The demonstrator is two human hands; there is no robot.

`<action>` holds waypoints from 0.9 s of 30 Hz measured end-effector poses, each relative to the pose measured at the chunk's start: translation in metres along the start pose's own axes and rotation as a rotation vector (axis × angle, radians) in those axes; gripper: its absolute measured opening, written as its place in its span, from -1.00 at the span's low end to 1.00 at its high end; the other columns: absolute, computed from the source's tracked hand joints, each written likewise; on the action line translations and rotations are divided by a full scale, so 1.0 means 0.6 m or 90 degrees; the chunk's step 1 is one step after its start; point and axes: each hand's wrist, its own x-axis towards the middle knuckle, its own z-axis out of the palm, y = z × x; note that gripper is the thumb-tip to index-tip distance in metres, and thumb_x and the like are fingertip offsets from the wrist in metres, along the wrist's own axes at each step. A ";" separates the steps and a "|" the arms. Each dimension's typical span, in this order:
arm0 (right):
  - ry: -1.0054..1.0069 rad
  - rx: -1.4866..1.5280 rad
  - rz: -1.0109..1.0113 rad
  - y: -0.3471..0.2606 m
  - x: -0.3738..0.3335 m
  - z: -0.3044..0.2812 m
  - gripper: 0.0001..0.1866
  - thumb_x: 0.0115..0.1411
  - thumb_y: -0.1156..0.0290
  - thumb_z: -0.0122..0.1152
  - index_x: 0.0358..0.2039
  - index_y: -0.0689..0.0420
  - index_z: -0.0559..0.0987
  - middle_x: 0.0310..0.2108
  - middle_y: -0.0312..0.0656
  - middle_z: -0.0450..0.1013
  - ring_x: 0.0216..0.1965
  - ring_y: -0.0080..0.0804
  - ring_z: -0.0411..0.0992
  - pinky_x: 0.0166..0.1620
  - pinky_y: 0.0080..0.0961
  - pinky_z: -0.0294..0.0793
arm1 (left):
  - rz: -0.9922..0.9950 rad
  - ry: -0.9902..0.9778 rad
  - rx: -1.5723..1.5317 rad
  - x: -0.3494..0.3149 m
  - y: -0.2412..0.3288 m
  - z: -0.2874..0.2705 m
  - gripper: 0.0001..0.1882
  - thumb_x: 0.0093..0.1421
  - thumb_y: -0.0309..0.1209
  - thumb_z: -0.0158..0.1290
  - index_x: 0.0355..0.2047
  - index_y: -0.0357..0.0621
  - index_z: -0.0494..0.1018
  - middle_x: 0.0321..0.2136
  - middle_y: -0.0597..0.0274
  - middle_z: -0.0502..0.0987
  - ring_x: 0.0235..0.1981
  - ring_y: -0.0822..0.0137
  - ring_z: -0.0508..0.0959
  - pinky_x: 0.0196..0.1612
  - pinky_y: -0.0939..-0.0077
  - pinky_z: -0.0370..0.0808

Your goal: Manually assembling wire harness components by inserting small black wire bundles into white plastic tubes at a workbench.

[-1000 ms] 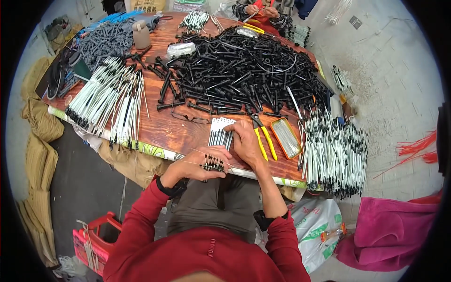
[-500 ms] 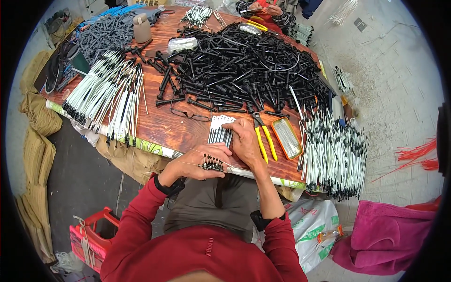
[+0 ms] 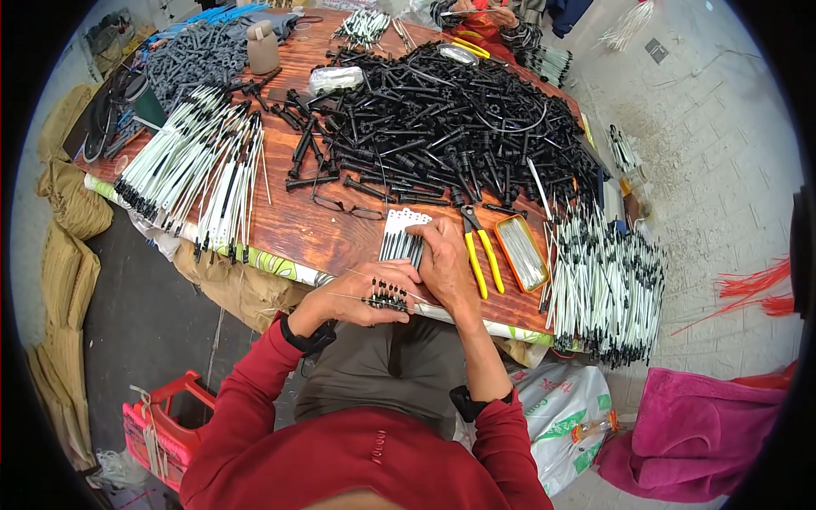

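At the table's near edge my left hand (image 3: 367, 296) is closed around a bundle of thin pieces with flat white, dotted ends (image 3: 408, 218) and dark stems. Black tips (image 3: 388, 297) of the bundle stick out in rows by my left thumb, with a few thin wires. My right hand (image 3: 445, 262) is closed on the bundle's right side, its bent fingers at the white ends. What lies under those fingers is hidden. Just right of it are yellow-handled pliers (image 3: 482, 255) and an orange-rimmed tin (image 3: 521, 252) of thin pale pins. Eyeglasses (image 3: 347, 206) lie beyond my left hand.
A big heap of black plastic tubes (image 3: 442, 127) covers the table's middle. White sticks with black ends lie in a left pile (image 3: 191, 166) and a right pile (image 3: 603, 285). Grey parts (image 3: 191, 64) fill the far left. Another person's hands (image 3: 501, 17) work at the far edge.
The whole view has shifted slightly. Both hands stay on the bundle at the table edge, with hardly any change in their grip.
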 end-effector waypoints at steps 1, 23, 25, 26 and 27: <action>0.003 -0.022 -0.001 -0.003 0.000 0.000 -0.72 0.12 0.70 0.03 -0.23 0.16 0.63 -0.34 -0.03 0.42 -0.22 -0.04 0.40 -0.14 -0.24 0.39 | 0.000 0.000 0.000 -0.001 0.000 0.000 -0.83 0.02 -0.47 0.31 -0.38 -0.19 0.56 -0.28 0.25 0.61 -0.09 0.12 0.56 0.24 0.17 0.36; 0.041 0.004 0.032 -0.012 -0.002 0.009 -0.72 0.09 0.72 0.02 -0.26 0.17 0.63 -0.39 -0.04 0.41 -0.24 -0.04 0.39 -0.16 -0.20 0.37 | -0.019 0.021 -0.028 -0.006 -0.004 0.003 -0.81 0.00 -0.44 0.34 -0.36 -0.16 0.60 -0.32 0.28 0.62 -0.07 0.22 0.56 0.29 0.22 0.30; 0.051 0.022 0.040 -0.012 -0.004 0.009 -0.72 0.09 0.72 0.02 -0.27 0.18 0.63 -0.39 -0.05 0.40 -0.25 -0.03 0.39 -0.17 -0.20 0.36 | -0.028 0.024 -0.027 -0.007 -0.003 0.004 -0.81 0.00 -0.44 0.34 -0.36 -0.16 0.60 -0.32 0.28 0.62 -0.06 0.22 0.56 0.29 0.22 0.29; 0.056 0.030 0.044 -0.012 -0.005 0.009 -0.72 0.09 0.72 0.02 -0.27 0.18 0.63 -0.39 -0.05 0.40 -0.26 -0.03 0.39 -0.17 -0.20 0.36 | -0.035 0.025 -0.031 -0.006 -0.003 0.004 -0.80 -0.01 -0.44 0.34 -0.36 -0.16 0.60 -0.31 0.28 0.62 -0.05 0.21 0.56 0.30 0.23 0.29; 0.056 0.030 0.045 -0.011 -0.006 0.009 -0.72 0.09 0.72 0.02 -0.27 0.18 0.63 -0.39 -0.05 0.40 -0.26 -0.03 0.39 -0.17 -0.20 0.36 | -0.040 0.025 -0.035 -0.006 -0.003 0.004 -0.80 -0.01 -0.43 0.35 -0.36 -0.16 0.60 -0.31 0.28 0.63 -0.05 0.20 0.56 0.30 0.23 0.28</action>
